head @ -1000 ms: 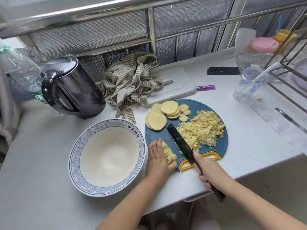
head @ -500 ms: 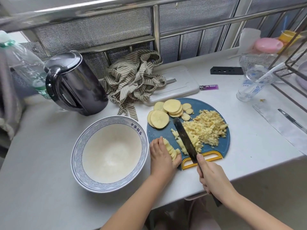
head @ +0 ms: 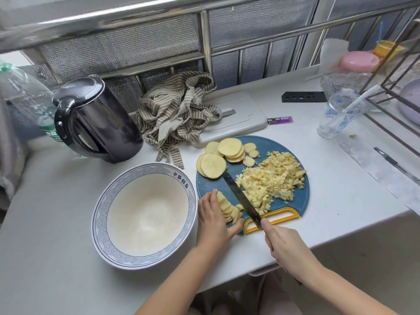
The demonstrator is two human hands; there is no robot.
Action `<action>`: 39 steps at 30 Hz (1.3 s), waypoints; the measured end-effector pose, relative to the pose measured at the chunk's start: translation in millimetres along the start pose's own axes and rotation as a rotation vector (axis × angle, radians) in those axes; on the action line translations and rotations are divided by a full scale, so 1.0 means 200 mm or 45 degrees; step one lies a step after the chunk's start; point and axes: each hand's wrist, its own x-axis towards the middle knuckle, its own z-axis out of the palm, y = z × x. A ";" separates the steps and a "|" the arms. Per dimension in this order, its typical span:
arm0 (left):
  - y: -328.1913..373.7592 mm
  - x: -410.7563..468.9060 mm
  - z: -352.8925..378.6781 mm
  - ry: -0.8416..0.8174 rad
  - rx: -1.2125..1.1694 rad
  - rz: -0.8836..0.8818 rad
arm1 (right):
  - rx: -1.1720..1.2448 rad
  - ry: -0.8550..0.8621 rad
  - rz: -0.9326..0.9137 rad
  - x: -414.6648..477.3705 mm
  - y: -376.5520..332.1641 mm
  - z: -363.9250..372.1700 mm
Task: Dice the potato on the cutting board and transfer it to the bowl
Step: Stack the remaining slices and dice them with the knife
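Observation:
A round blue cutting board (head: 268,146) with a yellow handle lies on the white counter. Round potato slices (head: 213,165) are stacked at its far left, and a heap of diced potato (head: 272,180) fills its right half. My left hand (head: 216,217) holds a bundle of potato strips (head: 227,206) at the board's near left edge, fingers and thumb bracketing it. My right hand (head: 286,244) grips the handle of a dark knife (head: 243,196), whose blade lies just right of the strips. The large white bowl (head: 102,214) with a blue rim stands left of the board, nothing inside.
A black kettle (head: 95,119) and plastic bottle (head: 25,98) stand at the back left. A striped cloth (head: 177,114) lies on a white board (head: 241,119) behind. A purple lighter (head: 279,120), plastic cup (head: 338,117), pen (head: 395,164) and wire rack (head: 391,87) are to the right.
The knife blade has shifted right, pushing freshly cut dice toward the heap and then coming back beside the strips. My left hand stays on the potato strips.

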 end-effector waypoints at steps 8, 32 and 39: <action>0.01 -0.04 0.00 -0.019 -0.002 -0.043 | -0.268 -0.073 -0.124 0.03 -0.05 0.03; -0.01 -0.03 0.05 -0.045 0.094 -0.028 | -0.881 -0.085 -0.056 0.02 -0.11 0.15; -0.01 -0.03 0.04 -0.028 0.064 -0.026 | -0.884 -0.085 0.049 0.02 -0.10 0.20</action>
